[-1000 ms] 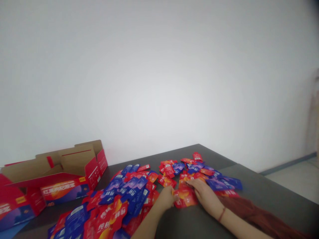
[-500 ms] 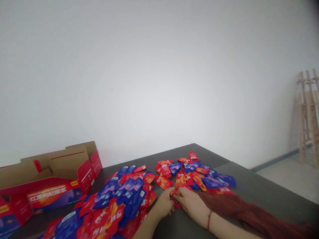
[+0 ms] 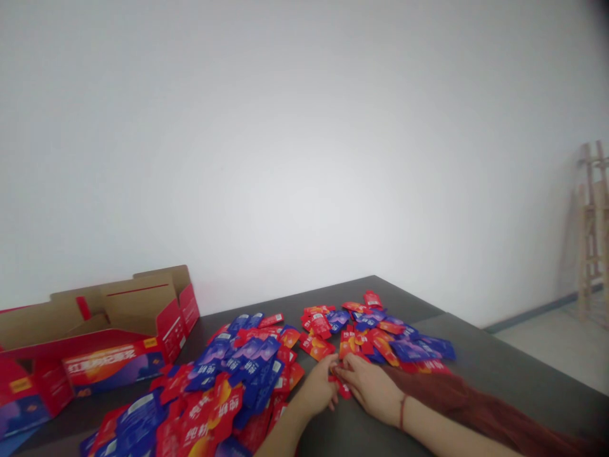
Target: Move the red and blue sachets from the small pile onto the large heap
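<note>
My left hand (image 3: 318,387) and my right hand (image 3: 373,388) meet low over the dark table, their fingertips bent together and closed around a red sachet (image 3: 344,388). Only a bit of that sachet shows beneath the fingers; the rest is hidden. Just beyond the fingertips lies a spread of red and blue sachets (image 3: 380,343). To the left of my left hand a larger heap of red and blue sachets (image 3: 252,368) covers the table. A red-brown cloth (image 3: 442,393) lies beside my right forearm, under the wrist with the thin red cord.
Open red cardboard boxes (image 3: 114,368) with brown insides stand at the left. The dark table (image 3: 504,362) has its far corner close to a white wall (image 3: 304,158). A wooden frame (image 3: 592,235) leans at the far right.
The whole view has shifted slightly, so things appear a little further right. Both hands stay together at the same spot, with only slight finger movement.
</note>
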